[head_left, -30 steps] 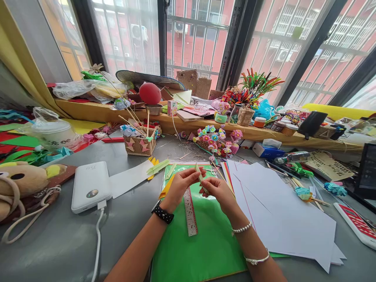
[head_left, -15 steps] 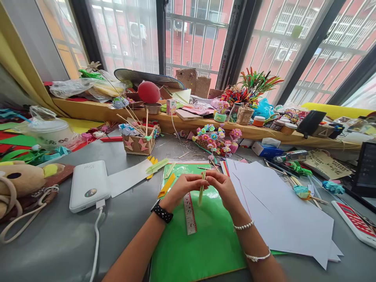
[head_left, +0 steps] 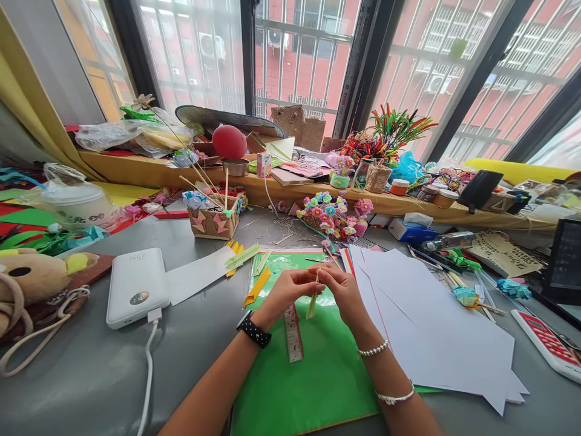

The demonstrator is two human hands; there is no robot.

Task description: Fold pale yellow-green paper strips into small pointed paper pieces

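Observation:
Both hands meet over a green folder (head_left: pixel 336 369), pinching a narrow strip of pale green folded paper (head_left: pixel 311 307). My left hand (head_left: pixel 290 292) grips it from the left, fingers closed. At its upper end the fingertips of my right hand (head_left: pixel 344 290) press together on the same strip, hiding its top. Beneath my left hand lies a patterned ruler (head_left: pixel 294 339) with a red edge. A folded yellow paper piece (head_left: pixel 257 287) rests at the folder's left edge, near pale green folded pieces (head_left: pixel 243 257). A pair of scissors (head_left: pixel 314 260) lies just beyond the hands, partly covered.
White paper sheets (head_left: pixel 436 327) spread to the right, with a red calculator (head_left: pixel 547 345) farther out. A white power bank (head_left: pixel 137 287) with a cable stands left. Behind are a cardboard box (head_left: pixel 213 223) holding sticks, yarn flowers (head_left: pixel 333 215) and a crowded window ledge (head_left: pixel 290 192).
The paper strip has tilted slightly, and my right hand has shifted a little to the left and closer in against my left fingers. Both hands still hold the strip.

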